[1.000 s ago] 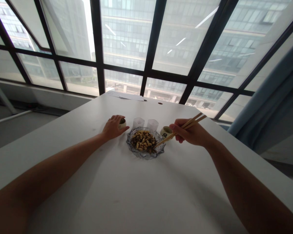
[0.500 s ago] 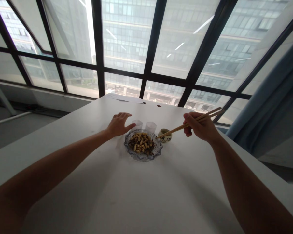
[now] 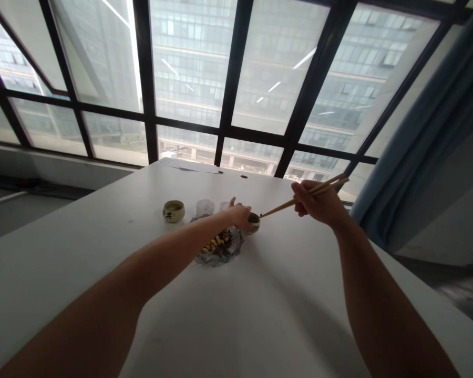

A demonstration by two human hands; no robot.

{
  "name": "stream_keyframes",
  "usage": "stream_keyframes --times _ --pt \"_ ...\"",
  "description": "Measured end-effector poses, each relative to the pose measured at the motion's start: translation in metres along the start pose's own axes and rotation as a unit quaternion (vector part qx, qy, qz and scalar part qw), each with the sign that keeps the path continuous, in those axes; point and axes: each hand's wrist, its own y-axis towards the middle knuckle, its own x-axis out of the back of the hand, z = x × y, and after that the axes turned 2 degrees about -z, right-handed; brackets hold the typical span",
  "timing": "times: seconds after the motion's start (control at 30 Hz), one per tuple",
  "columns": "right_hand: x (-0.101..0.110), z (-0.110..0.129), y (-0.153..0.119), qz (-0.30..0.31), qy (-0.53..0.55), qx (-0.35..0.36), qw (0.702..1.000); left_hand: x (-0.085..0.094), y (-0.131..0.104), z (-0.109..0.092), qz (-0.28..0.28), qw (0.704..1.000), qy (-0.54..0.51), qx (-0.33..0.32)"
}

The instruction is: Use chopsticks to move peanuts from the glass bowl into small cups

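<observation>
Reaching across the glass dish (image 3: 219, 258), my left hand (image 3: 242, 216) has its fingers at the rim and side of the right cup (image 3: 254, 222), a small cream one with dark markings. My right hand (image 3: 314, 202) holds a pair of wooden chopsticks (image 3: 280, 207), whose tips are close to that cup's right side with a tiny dark bit at them. Peanuts and darker small pieces (image 3: 216, 242) lie in the dish, partly hidden by my left forearm. Another cream cup (image 3: 174, 211) stands to the left.
Behind the dish stand two clear plastic cups, the left one (image 3: 205, 208) and the right one (image 3: 225, 206), partly covered. White papers (image 3: 193, 167) lie at the far edge of the white table (image 3: 228, 325). A blue curtain (image 3: 410, 142) hangs at the right.
My left hand has moved right, from the dish's left side to the right cup. The view has shifted right, and the left cream cup now shows. My right hand keeps the chopsticks near the right cup.
</observation>
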Motion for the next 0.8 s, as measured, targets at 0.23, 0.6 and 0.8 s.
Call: stream_keyframes --times 0.23,0.6,0.8 --pt "0.0 -0.004 0.0 -0.004 0.017 -0.016 1.0 0.001 -0.005 0.002 -0.092 0.99 0.025 -0.104" --pt "-0.023 -0.018 0.004 0.077 -0.017 -0.025 0.997 0.006 -0.013 0.003 -0.105 0.989 0.017 -0.102" --pt "-0.025 -0.017 0.004 0.079 -0.029 -0.02 0.996 0.002 -0.009 0.006 -0.07 0.995 0.009 -0.074"
